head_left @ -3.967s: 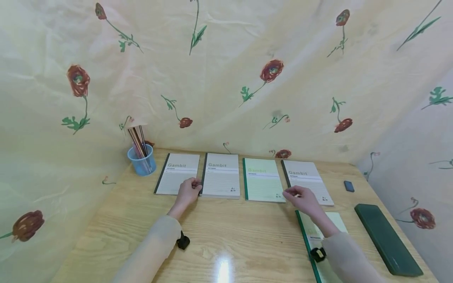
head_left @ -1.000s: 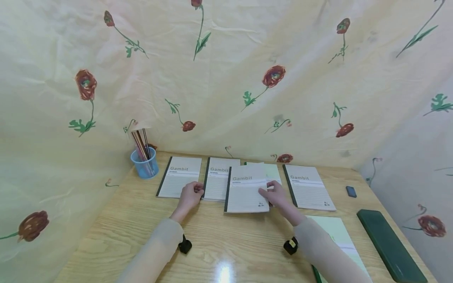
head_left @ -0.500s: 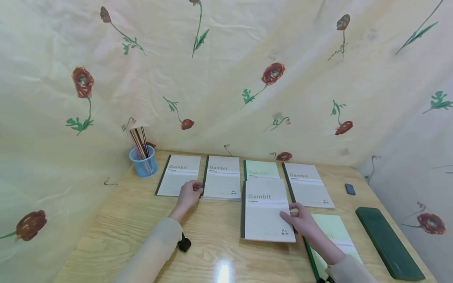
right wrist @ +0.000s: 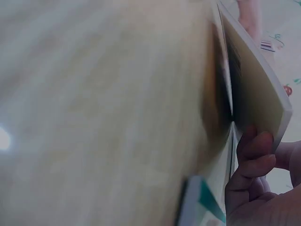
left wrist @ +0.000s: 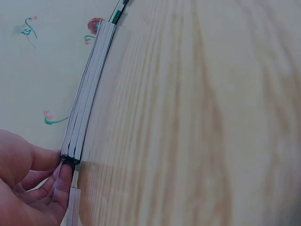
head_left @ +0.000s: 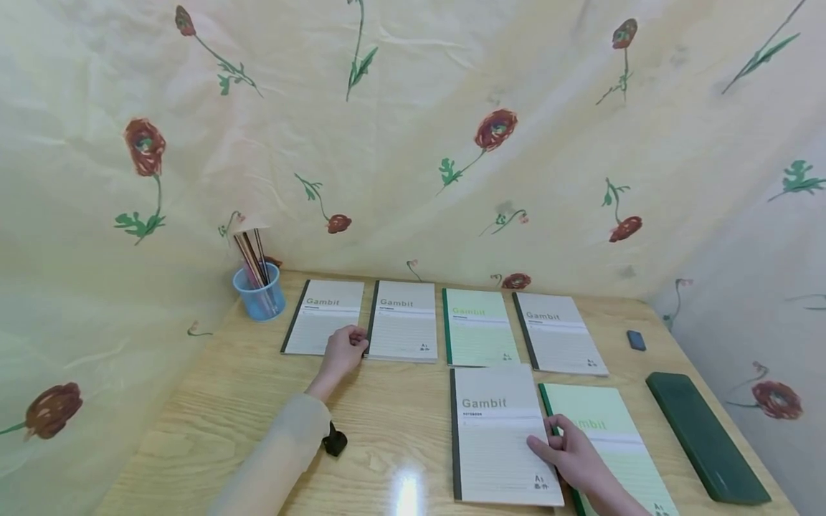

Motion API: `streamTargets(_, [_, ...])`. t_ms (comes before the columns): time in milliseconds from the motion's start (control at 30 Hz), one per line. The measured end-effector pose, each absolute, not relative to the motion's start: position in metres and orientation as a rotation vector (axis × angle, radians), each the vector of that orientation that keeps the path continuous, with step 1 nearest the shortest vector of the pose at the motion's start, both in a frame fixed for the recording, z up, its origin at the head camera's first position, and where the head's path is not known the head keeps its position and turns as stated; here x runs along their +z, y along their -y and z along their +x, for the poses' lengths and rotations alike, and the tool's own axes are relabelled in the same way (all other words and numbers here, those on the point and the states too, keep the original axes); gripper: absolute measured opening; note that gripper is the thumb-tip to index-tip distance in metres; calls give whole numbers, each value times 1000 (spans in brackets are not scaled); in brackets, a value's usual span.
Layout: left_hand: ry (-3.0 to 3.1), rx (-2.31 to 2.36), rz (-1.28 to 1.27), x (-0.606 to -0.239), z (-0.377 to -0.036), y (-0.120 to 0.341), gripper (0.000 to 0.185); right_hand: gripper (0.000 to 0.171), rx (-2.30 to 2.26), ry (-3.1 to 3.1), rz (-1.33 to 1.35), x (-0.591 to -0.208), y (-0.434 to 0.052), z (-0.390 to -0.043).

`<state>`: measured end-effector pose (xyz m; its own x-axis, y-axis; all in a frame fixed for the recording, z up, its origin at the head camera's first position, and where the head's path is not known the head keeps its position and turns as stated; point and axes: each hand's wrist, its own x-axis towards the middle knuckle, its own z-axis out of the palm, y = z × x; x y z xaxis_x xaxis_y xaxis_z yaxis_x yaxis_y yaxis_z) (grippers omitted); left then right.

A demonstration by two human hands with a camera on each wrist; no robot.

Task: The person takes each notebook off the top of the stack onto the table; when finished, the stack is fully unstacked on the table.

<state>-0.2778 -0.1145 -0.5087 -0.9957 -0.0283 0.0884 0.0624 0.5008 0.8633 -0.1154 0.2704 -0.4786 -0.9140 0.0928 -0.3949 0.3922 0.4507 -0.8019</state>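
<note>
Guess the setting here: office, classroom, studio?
Probably a staged desk or study setup rather than a real office: a wooden table hemmed in by a floral cloth backdrop, Gambit notebooks laid in a row, and a blue cup of pencils in the corner.

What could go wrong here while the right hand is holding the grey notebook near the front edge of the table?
1. The right hand pinches only the right edge of the grey notebook, lifted in the right wrist view; it might slip or its cover bend.
2. That notebook overlaps the green notebook beside it, so lowering it may push the green one askew.
3. Both lie near the table front edge and could perhaps slide off.
</note>
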Motion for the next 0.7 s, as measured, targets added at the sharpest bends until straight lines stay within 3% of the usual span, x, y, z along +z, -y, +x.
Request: streamTargets(700, [2637,-1539,-37,-508,-278,114,16,51,-943,-2720,239,-478,-271,-105])
